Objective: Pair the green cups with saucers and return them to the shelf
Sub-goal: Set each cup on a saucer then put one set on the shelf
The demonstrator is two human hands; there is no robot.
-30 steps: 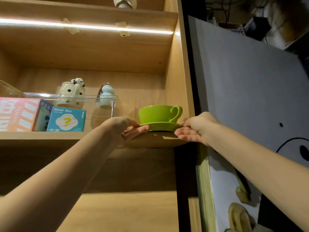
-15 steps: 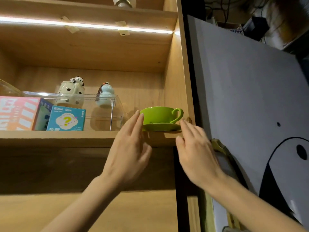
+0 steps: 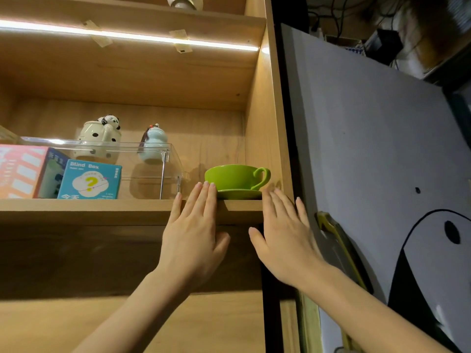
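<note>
A green cup [image 3: 233, 177] stands on a green saucer [image 3: 239, 194] at the right end of the wooden shelf [image 3: 102, 207], its handle turned to the right, close to the shelf's side wall. My left hand [image 3: 193, 238] is flat and spread in front of the shelf edge, its fingertips just left of the saucer. To the right of the saucer my right hand [image 3: 285, 238] is also spread, holding nothing. Both hands are empty.
A clear plastic bin [image 3: 153, 159] sits left of the cup, holding a panda teapot [image 3: 100, 138] and a pale blue jar [image 3: 153, 146]. A blue "Blind Box" carton [image 3: 90, 180] and a pink box [image 3: 20, 171] stand further left. A grey panel [image 3: 369, 149] flanks the shelf's right side.
Both hands have let go of the saucer and drawn back from the shelf with fingers spread. The cup and saucer stay put on the shelf.
</note>
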